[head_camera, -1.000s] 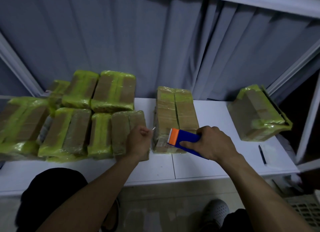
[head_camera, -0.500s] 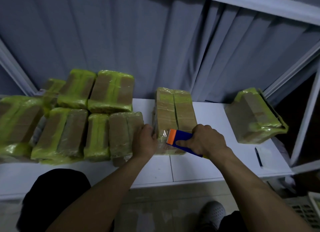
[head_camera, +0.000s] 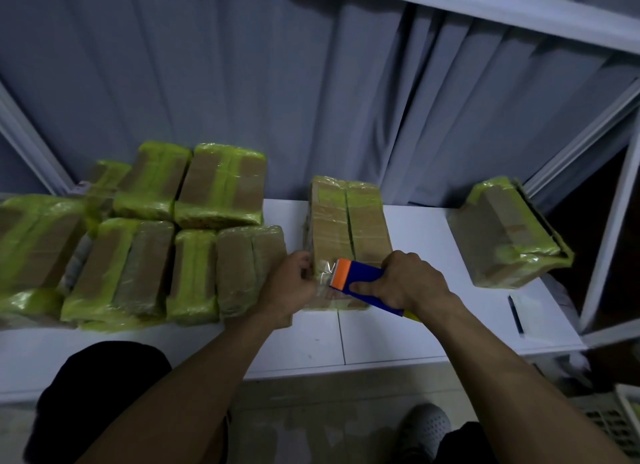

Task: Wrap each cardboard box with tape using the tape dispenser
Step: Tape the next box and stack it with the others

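A cardboard box point(head_camera: 349, 221) with yellow-green and clear tape lies lengthwise in the middle of the white table point(head_camera: 415, 339). My right hand point(head_camera: 412, 281) grips a blue tape dispenser point(head_camera: 360, 278) with an orange front over the box's near end. A short strip of clear tape point(head_camera: 325, 274) stretches from the dispenser to the left. My left hand point(head_camera: 292, 287) pinches that tape end at the box's near left corner.
Several boxes wrapped in yellow-green tape point(head_camera: 138, 255) are piled on the left of the table, right beside my left hand. One more wrapped box point(head_camera: 505, 235) sits tilted at the right. A dark pen point(head_camera: 514, 313) lies near the right edge. Grey curtain behind.
My left hand moved right to the box's corner and took hold of the tape end. The dispenser shifted slightly left and lower over the box.
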`<state>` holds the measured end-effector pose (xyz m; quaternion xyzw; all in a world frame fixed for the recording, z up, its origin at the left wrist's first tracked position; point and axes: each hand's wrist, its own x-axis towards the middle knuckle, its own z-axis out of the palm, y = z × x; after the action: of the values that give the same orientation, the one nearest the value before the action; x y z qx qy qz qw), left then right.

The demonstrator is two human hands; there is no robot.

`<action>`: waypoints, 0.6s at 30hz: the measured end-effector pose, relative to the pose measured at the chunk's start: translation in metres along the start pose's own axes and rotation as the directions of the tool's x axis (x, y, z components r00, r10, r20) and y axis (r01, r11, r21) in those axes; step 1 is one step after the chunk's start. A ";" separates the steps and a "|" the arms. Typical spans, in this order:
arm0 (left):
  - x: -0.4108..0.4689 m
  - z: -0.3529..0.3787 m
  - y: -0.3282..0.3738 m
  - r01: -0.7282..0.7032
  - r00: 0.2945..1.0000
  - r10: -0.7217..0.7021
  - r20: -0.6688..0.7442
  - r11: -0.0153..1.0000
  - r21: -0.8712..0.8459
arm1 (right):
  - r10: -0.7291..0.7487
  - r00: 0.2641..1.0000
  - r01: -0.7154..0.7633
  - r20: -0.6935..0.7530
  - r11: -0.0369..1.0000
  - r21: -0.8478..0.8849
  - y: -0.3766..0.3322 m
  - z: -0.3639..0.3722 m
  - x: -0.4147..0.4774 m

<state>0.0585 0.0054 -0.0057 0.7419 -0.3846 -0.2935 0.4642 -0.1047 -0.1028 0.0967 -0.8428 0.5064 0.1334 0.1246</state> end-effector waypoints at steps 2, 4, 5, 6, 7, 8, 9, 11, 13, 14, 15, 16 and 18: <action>-0.001 -0.003 0.003 -0.120 0.992 0.121 -0.021 0.991 0.056 | -0.006 1.000 0.006 0.000 1.000 0.007 0.001 0.001 0.000; 0.002 -0.004 -0.001 -0.234 0.972 0.233 0.023 0.960 0.153 | -0.007 1.000 0.007 0.000 1.000 0.013 0.003 0.002 0.000; 0.003 -0.005 -0.003 -0.269 0.963 0.261 0.064 0.945 0.188 | -0.009 1.000 0.009 0.000 1.000 0.018 0.004 0.002 0.001; 0.005 -0.006 -0.006 -0.288 0.957 0.272 0.101 0.932 0.219 | -0.009 1.000 0.009 0.001 1.000 0.025 0.005 0.002 0.001; 0.007 -0.007 -0.008 -0.306 0.951 0.283 0.124 0.923 0.235 | -0.010 1.000 0.010 0.005 0.999 0.030 0.007 0.003 0.001; 0.009 -0.008 -0.010 -0.322 0.945 0.295 0.139 0.913 0.249 | -0.012 1.000 0.011 0.008 0.999 0.036 0.007 0.004 0.002; 0.010 -0.009 -0.010 -0.346 0.937 0.316 0.153 0.899 0.267 | -0.015 1.000 0.014 0.009 0.999 0.042 0.008 0.005 0.002; 0.014 -0.013 -0.011 -0.386 0.922 0.350 0.164 0.864 0.324 | -0.017 1.000 0.017 0.009 0.999 0.050 0.010 0.007 0.004; 0.017 -0.015 -0.012 -0.395 0.918 0.363 0.156 0.837 0.379 | -0.021 1.000 0.020 0.011 0.999 0.049 0.011 0.008 0.004; 0.018 -0.014 -0.013 -0.412 0.911 0.379 0.163 0.816 0.404 | -0.024 1.000 0.024 0.010 0.999 0.048 0.012 0.009 0.004; 0.019 -0.014 -0.013 -0.433 0.901 0.401 0.168 0.796 0.423 | -0.027 1.000 0.026 0.007 0.999 0.046 0.013 0.009 0.004; 0.020 -0.012 -0.013 -0.445 0.895 0.412 0.173 0.788 0.426 | -0.031 1.000 0.031 0.005 0.998 0.045 0.013 0.009 0.004; 0.022 -0.011 -0.015 -0.477 0.879 0.438 0.191 0.784 0.398 | -0.039 0.999 0.039 0.006 0.998 0.059 0.014 0.009 0.004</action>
<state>0.0830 -0.0040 -0.0168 0.6968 -0.6284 -0.1118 0.3273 -0.1162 -0.1089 0.0857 -0.8479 0.4933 0.1189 0.1537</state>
